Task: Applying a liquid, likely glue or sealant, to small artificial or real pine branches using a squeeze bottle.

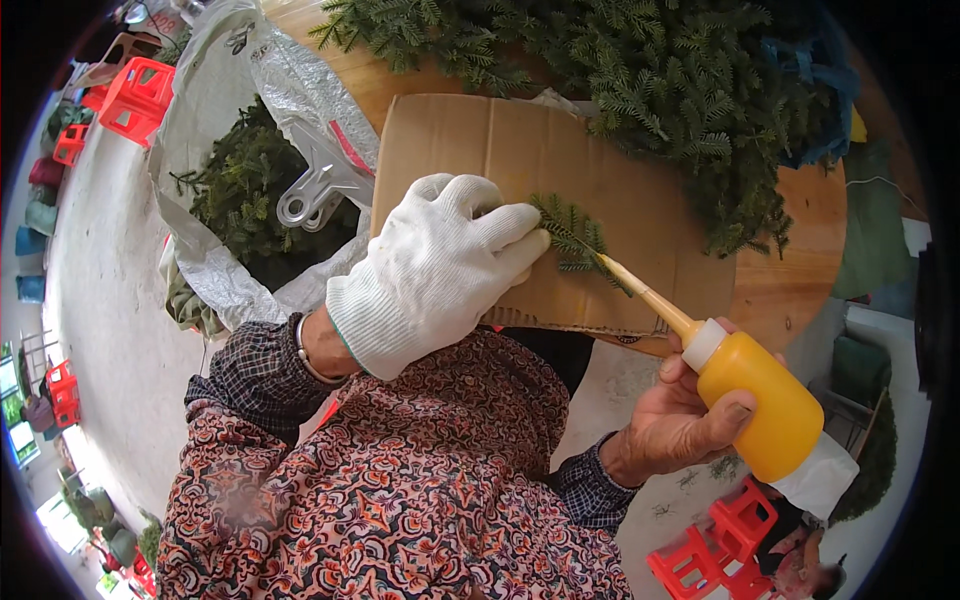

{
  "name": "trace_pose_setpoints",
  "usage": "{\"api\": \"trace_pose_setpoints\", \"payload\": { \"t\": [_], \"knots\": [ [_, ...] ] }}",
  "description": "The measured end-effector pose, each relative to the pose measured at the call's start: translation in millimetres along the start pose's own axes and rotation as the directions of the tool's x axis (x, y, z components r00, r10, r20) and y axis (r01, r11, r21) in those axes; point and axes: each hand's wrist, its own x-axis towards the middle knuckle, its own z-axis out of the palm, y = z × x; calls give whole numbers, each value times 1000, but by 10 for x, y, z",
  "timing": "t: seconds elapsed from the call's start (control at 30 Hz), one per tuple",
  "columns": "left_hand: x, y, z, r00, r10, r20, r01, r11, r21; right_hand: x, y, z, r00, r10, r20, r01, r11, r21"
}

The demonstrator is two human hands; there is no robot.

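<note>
My left hand (435, 265), in a white knitted glove, pinches a small green fir sprig (568, 232) between thumb and fingertips, over a flat brown cardboard sheet (450, 130). My right hand (690, 415), ungloved, is wrapped round a yellow squeeze bottle (765, 400) with a white collar and a long tapered nozzle. The bottle lies tilted, its nozzle tip at the sprig's lower right end. Whether tip and sprig touch, I cannot tell. Something white and crumpled (820, 475) is at the bottle's base.
A heap of fir branches (660, 90) covers the table's far side, partly over the cardboard. To the left, a white sack (215, 60) holds more greenery, with a silver metal clamp (320, 185) at its rim. Red stools (138, 100) stand on the floor. Another person (805, 565) is at lower right.
</note>
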Motion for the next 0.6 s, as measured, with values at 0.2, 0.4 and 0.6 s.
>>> {"api": "trace_pose_setpoints", "payload": {
  "t": [0.2, 0.4, 0.6],
  "knots": [
    [37, 27, -7, 1000, 6, -23, -6, 1000, 5, -2, -6, -75, 1000, 2, -18, -1, 1000, 12],
    [114, 129, -33, 992, -39, -120, 37, 999, -18, -6, 25, -79, 999, 0, -41, 1, 1000, 25],
    [121, 365, 5, 996, 25, -87, -40, 983, -178, -41, 18, -85, 999, 14, -52, -13, 999, 35]
  ]
}}
